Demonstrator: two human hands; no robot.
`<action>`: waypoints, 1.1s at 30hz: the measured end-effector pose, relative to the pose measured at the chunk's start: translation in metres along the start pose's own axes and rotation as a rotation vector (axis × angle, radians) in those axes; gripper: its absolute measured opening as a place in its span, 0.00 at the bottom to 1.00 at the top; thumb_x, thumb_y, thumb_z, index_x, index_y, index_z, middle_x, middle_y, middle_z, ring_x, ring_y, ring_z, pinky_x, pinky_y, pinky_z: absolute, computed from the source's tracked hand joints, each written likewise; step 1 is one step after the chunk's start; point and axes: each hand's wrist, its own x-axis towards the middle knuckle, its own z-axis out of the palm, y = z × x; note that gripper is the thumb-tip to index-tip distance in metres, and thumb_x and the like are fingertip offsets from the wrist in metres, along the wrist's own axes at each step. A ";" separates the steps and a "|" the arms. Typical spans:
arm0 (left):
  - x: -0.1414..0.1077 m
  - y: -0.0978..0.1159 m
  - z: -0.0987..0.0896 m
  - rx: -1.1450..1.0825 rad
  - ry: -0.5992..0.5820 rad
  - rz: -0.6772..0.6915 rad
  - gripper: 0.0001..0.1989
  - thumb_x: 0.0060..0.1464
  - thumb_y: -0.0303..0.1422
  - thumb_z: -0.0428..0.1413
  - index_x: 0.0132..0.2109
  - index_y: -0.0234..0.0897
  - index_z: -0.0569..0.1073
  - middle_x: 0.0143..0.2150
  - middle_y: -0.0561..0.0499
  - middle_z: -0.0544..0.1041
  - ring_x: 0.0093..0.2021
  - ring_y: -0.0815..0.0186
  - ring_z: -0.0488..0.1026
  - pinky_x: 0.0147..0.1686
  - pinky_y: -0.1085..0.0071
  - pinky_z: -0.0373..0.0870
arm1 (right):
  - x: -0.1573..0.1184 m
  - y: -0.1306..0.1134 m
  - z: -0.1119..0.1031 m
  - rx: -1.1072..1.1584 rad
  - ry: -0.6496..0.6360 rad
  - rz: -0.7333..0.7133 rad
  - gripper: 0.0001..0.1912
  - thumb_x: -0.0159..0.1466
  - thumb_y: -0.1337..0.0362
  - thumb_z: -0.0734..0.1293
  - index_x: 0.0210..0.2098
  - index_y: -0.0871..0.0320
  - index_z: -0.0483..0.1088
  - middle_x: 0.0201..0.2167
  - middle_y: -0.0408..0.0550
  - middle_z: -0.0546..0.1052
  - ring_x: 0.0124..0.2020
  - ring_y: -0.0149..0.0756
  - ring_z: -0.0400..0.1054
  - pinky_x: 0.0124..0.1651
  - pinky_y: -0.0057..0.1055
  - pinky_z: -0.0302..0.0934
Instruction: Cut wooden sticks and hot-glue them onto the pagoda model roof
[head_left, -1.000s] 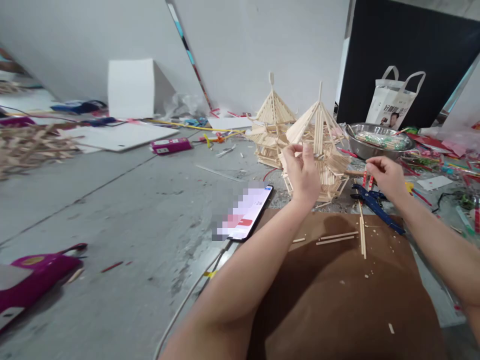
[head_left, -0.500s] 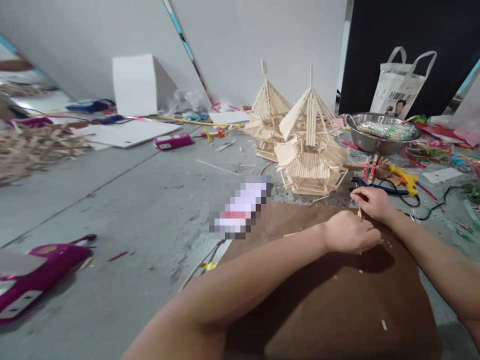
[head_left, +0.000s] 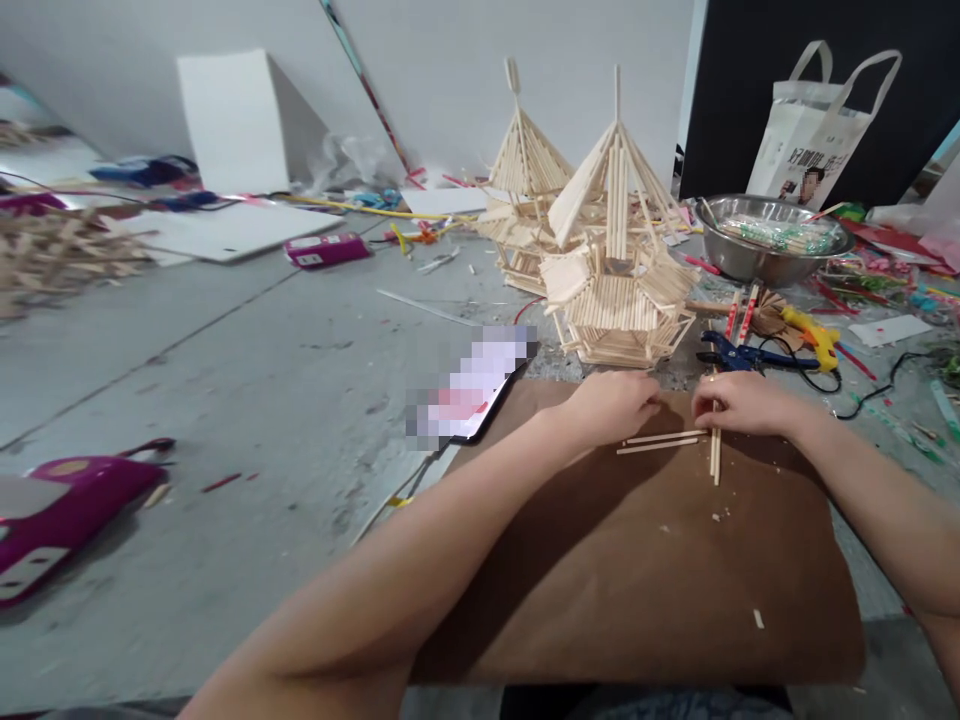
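Observation:
Over the upper part of a brown sheet (head_left: 675,590), my left hand (head_left: 616,405) is closed, its fingertips near two thin wooden sticks (head_left: 658,446) lying roughly crosswise. What it holds, if anything, is hidden. My right hand (head_left: 739,403) has its fingers bent round upright-lying sticks (head_left: 715,462), which point toward me. Small wood bits (head_left: 718,517) are scattered below them. Just beyond my right hand lie blue-handled pliers (head_left: 731,352). Behind both hands stands a stick-built pavilion model (head_left: 619,310) with a pointed roof; a similar model (head_left: 525,160) is behind it.
A phone (head_left: 480,385) lies left of the sheet. Magenta tools (head_left: 82,510) (head_left: 328,250) rest on the grey surface. At the right are a yellow glue gun (head_left: 814,338), a cable, a metal bowl (head_left: 772,255) and a white bag (head_left: 817,140). A stick pile (head_left: 67,250) sits far left.
My left hand has moved left, away from my right hand, uncovering the sticks on the sheet. My right hand now rests over the lengthwise sticks. The view has shifted slightly.

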 end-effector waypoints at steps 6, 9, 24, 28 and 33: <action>0.002 0.004 0.005 0.003 -0.036 0.062 0.13 0.56 0.34 0.45 0.38 0.37 0.74 0.39 0.47 0.77 0.38 0.63 0.74 0.32 0.72 0.66 | 0.000 -0.012 0.004 -0.117 -0.068 -0.028 0.08 0.60 0.63 0.60 0.32 0.55 0.70 0.36 0.47 0.75 0.38 0.37 0.68 0.31 0.28 0.51; 0.002 0.008 0.007 -0.020 -0.067 0.086 0.13 0.56 0.37 0.47 0.39 0.38 0.74 0.40 0.48 0.77 0.39 0.63 0.75 0.33 0.72 0.67 | 0.000 -0.012 0.005 -0.158 -0.076 -0.027 0.08 0.62 0.64 0.58 0.34 0.55 0.68 0.38 0.48 0.75 0.39 0.36 0.68 0.32 0.28 0.51; 0.004 0.006 0.013 -0.035 -0.039 -0.022 0.16 0.57 0.36 0.42 0.39 0.36 0.74 0.34 0.44 0.78 0.36 0.58 0.76 0.32 0.68 0.67 | 0.004 0.000 0.010 0.262 0.424 -0.002 0.07 0.63 0.64 0.55 0.33 0.57 0.62 0.32 0.47 0.72 0.33 0.33 0.64 0.37 0.30 0.56; 0.006 0.001 0.013 -0.098 0.015 -0.024 0.16 0.58 0.36 0.43 0.36 0.37 0.74 0.32 0.45 0.78 0.32 0.61 0.75 0.31 0.70 0.65 | 0.005 0.012 0.011 0.535 0.736 0.009 0.05 0.60 0.61 0.59 0.32 0.56 0.63 0.26 0.42 0.68 0.27 0.29 0.61 0.32 0.29 0.56; 0.007 0.000 0.016 -0.272 0.203 0.003 0.13 0.57 0.32 0.45 0.31 0.35 0.72 0.26 0.49 0.74 0.27 0.68 0.70 0.28 0.74 0.62 | 0.009 0.017 0.013 0.915 0.919 -0.006 0.13 0.57 0.54 0.64 0.36 0.55 0.61 0.26 0.39 0.66 0.18 0.24 0.57 0.21 0.26 0.52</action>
